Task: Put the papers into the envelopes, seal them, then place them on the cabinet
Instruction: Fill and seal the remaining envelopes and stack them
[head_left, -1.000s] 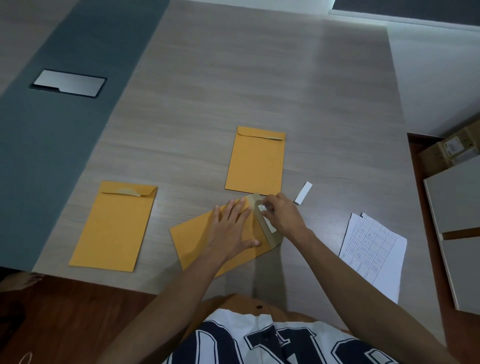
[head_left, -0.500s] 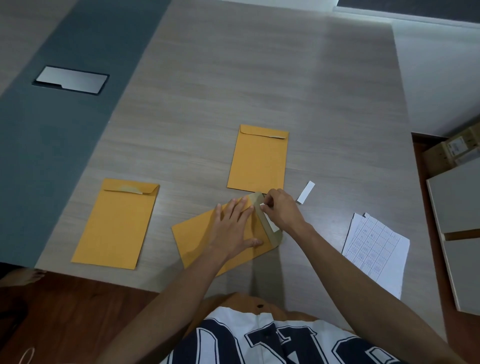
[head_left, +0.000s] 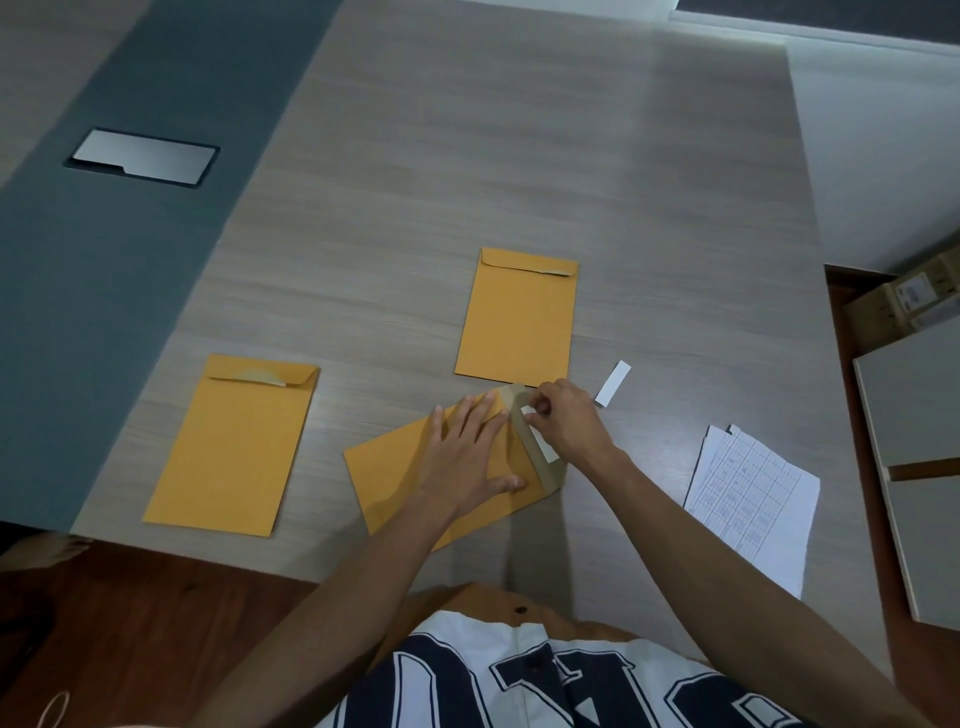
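A tilted manila envelope (head_left: 395, 478) lies near the table's front edge with its flap open to the right. My left hand (head_left: 467, 447) presses flat on it, fingers spread. My right hand (head_left: 566, 421) pinches the white adhesive strip (head_left: 543, 441) on the flap's inner face. A second envelope (head_left: 517, 317) lies just behind, a third envelope (head_left: 234, 441) to the left, both with flaps folded down. A small stack of printed papers (head_left: 753, 499) lies at the right.
A loose white strip (head_left: 613, 383) rests on the wooden table (head_left: 467, 156) beside my right hand. A grey band with a metal cover plate (head_left: 143, 157) runs along the left. A pale cabinet (head_left: 919, 415) and a cardboard box (head_left: 904, 306) stand at the right.
My right hand's fingers have shifted slightly along the flap's white strip. My left hand stays pressed on the envelope. The view has drifted a little.
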